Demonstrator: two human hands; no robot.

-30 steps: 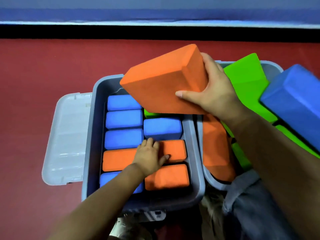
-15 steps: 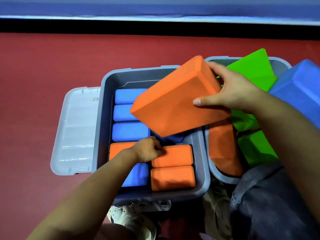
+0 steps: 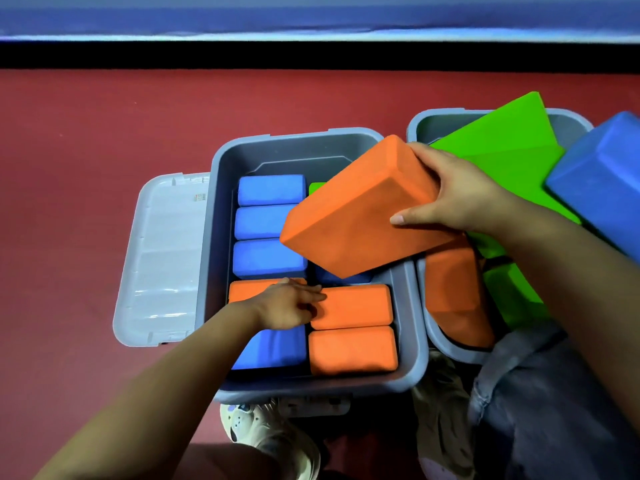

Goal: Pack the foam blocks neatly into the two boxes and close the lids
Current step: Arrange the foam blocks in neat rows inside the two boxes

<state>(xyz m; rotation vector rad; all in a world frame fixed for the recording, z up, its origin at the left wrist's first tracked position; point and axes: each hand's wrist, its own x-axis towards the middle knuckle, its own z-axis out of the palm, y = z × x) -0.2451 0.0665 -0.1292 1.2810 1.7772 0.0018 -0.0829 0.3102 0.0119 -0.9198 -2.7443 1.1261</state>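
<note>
We find nothing here that we can read. The only candidate is a small sticker [image 3: 200,197] near the far edge of the open translucent lid [image 3: 162,258], beside the left grey box [image 3: 214,216]; we see a reddish band and some pale marks on it, but its print is too small and blurred to make out. We see no lettering, numbers or logos on the foam blocks or on either box.

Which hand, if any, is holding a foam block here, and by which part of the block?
The right hand grips the large orange block by its right end. The left hand rests on packed blocks, holding nothing.
</note>
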